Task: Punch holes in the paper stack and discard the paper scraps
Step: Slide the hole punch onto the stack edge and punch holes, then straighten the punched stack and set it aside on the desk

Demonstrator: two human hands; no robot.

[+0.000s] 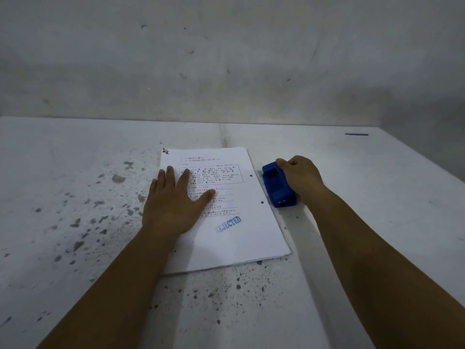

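A white paper stack point(241, 238) lies slightly rotated on the table, printed text on top and a blue "REJECTED" stamp low on the page. Two punched holes show along its right margin. My left hand point(173, 202) rests flat on the left half of the stack, fingers spread. A blue hole punch point(278, 187) sits just off the stack's right edge, apart from the paper. My right hand point(300, 176) is closed around the punch from its right side.
The white table point(75, 172) is speckled with dark stains, thickest left of and below the paper. A stained wall point(226, 59) stands right behind the table. A small dark strip point(356, 134) lies at the far right corner.
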